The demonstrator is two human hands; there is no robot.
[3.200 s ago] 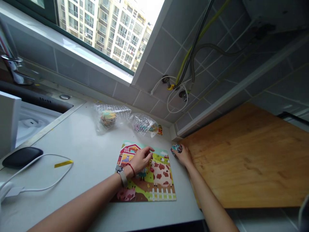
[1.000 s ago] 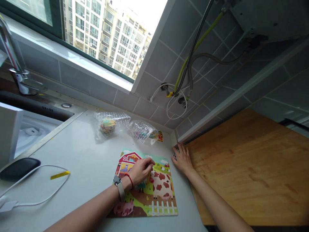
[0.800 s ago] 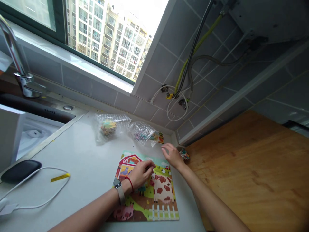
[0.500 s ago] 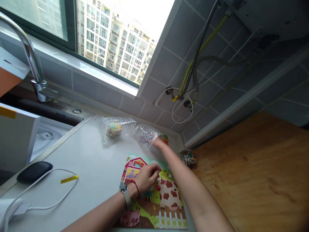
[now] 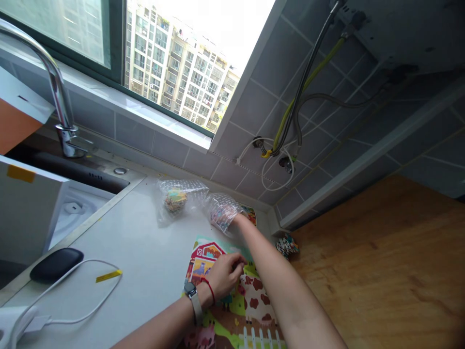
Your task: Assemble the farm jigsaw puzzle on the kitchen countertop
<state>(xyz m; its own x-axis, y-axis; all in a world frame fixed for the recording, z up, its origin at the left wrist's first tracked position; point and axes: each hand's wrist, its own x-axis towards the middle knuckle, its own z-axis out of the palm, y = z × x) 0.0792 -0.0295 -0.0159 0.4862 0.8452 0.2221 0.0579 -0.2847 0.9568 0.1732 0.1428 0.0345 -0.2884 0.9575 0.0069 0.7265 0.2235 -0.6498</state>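
White countertop spans lower left to centre. Mid-frame: right hand inside clear printed plastic bag; finger opening and grip obscured, cannot tell. Lower centre: left hand half-curled over colourful rectangular farm-scene board; any hold unclear.

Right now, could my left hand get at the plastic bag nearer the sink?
Likely yes. The left hand lies over the farm picture, with white counter between it and the bag nearer the sink; the right hand is off to one side, under the second bag's plastic.
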